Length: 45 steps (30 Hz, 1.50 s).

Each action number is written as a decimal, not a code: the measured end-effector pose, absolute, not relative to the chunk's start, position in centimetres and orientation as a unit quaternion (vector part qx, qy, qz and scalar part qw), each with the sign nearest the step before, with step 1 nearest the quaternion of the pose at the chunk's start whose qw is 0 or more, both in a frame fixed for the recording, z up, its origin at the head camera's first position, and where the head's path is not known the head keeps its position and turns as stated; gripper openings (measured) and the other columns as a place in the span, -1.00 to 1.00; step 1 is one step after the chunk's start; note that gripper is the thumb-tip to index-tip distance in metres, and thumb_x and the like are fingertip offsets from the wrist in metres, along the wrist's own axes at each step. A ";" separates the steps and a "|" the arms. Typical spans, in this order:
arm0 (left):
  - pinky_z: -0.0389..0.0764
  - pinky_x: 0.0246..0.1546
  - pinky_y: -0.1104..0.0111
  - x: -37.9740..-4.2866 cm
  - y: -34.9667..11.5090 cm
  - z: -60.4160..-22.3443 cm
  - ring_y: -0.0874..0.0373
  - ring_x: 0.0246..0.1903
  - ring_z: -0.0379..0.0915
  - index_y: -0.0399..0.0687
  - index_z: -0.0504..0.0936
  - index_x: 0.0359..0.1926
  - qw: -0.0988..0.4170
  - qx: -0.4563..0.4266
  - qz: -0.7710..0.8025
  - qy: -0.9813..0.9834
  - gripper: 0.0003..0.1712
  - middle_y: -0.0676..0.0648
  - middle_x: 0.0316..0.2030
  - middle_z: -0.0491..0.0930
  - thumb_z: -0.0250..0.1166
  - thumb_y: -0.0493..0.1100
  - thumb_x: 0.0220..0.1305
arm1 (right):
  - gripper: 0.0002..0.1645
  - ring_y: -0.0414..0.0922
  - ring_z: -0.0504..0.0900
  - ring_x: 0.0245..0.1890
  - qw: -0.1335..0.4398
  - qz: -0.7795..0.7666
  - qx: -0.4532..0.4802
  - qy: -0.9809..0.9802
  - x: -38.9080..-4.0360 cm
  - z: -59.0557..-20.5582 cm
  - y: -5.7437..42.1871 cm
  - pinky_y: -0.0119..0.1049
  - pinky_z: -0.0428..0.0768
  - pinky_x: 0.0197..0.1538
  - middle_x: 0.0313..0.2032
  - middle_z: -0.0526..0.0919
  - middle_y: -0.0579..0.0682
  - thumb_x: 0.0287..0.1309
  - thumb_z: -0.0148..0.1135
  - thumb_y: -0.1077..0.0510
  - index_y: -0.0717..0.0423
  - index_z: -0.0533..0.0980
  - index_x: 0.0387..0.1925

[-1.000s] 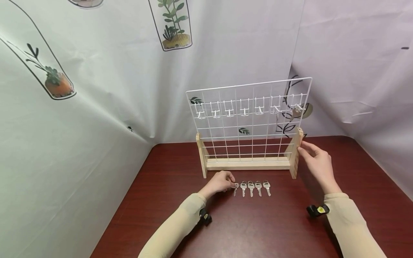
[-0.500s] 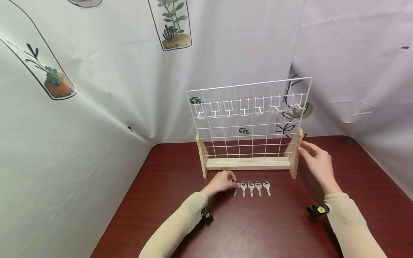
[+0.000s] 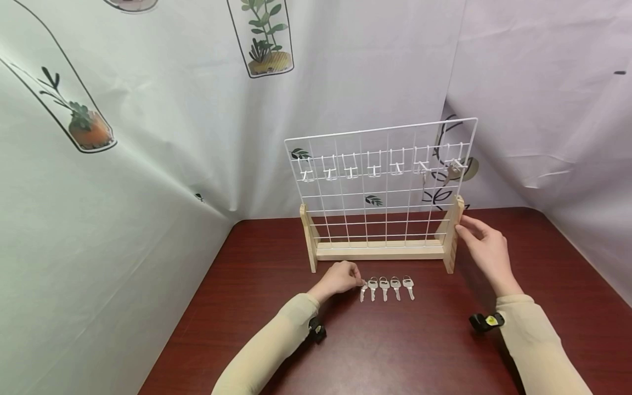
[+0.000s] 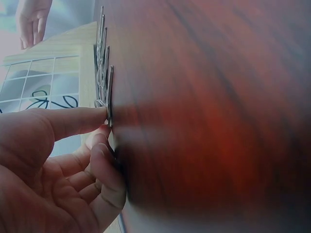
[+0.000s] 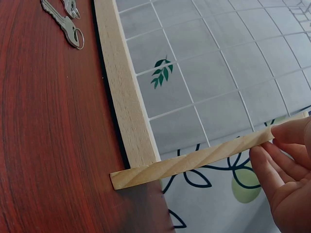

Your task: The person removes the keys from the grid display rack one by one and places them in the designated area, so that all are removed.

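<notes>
My left hand [image 3: 340,278] pinches the ring end of the leftmost key [image 3: 363,292] between thumb and fingers, low over the table. Seen from the left wrist, the thumb lies on top of that key [image 4: 111,92], while the other fingers curl beneath. To its right, several silver keys [image 3: 384,289] lie in a row, rings toward the rack. My right hand [image 3: 487,252] grips the right wooden upright [image 5: 194,158] of a white wire grid rack [image 3: 380,192], thumb on one side and fingers on the other.
White hooks [image 3: 373,171] line the upper part of the grid, with keys [image 3: 451,171] hanging at its right end. A wooden crossbar [image 3: 380,252] joins the rack's feet. Behind the dark red table [image 3: 395,345] hangs a white printed curtain [image 3: 187,120].
My left hand has shifted slightly right, and the leftmost key has turned so its blade shows more fully. The right hand and the rack have stayed put.
</notes>
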State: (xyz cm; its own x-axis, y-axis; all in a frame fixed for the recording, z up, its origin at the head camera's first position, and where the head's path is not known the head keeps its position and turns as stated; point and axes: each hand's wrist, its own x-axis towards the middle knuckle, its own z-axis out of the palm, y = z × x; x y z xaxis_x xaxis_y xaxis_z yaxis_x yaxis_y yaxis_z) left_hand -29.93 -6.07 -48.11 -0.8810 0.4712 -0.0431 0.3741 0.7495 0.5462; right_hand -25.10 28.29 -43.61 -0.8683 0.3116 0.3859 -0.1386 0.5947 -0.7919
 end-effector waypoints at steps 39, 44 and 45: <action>0.50 -0.65 0.46 -31.0 -8.0 -46.8 0.23 -0.68 0.43 -0.08 0.63 -0.41 0.136 0.213 0.368 0.895 -0.82 -0.13 -0.59 0.60 0.33 -0.15 0.36 | -0.39 0.00 0.65 0.02 0.239 0.438 -0.056 -0.865 -25.1 -43.6 28.4 -0.61 0.38 -0.20 -0.01 0.70 0.27 0.41 0.18 -0.14 0.18 0.53 0.27; 0.50 -0.57 0.46 -31.3 -7.9 -46.0 0.08 -0.56 0.57 -0.12 0.65 -0.32 0.125 0.241 0.385 0.882 -0.87 -0.12 -0.50 0.64 0.32 -0.17 0.36 | -0.39 -0.10 0.65 0.01 0.237 0.440 -0.056 -0.864 -25.1 -43.6 28.3 -0.60 0.38 -0.18 -0.01 0.69 0.28 0.42 0.17 -0.14 0.19 0.52 0.27; 0.51 -0.54 0.46 -31.3 -7.8 -45.9 0.06 -0.52 0.60 -0.12 0.65 -0.31 0.120 0.247 0.384 0.881 -0.88 -0.10 -0.47 0.65 0.32 -0.17 0.36 | -0.40 -0.23 0.64 -0.03 0.238 0.441 -0.055 -0.864 -25.1 -43.6 28.3 -0.61 0.38 -0.18 -0.01 0.69 0.28 0.42 0.17 -0.14 0.19 0.53 0.27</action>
State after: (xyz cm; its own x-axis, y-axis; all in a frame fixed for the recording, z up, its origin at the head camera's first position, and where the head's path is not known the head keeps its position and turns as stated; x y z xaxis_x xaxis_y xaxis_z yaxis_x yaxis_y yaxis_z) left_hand -31.34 -7.79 -45.88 -0.8497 0.5269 -0.0213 0.3429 0.5827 0.7369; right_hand -25.09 28.33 -43.60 -0.8809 0.3043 0.3625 -0.1149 0.6055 -0.7875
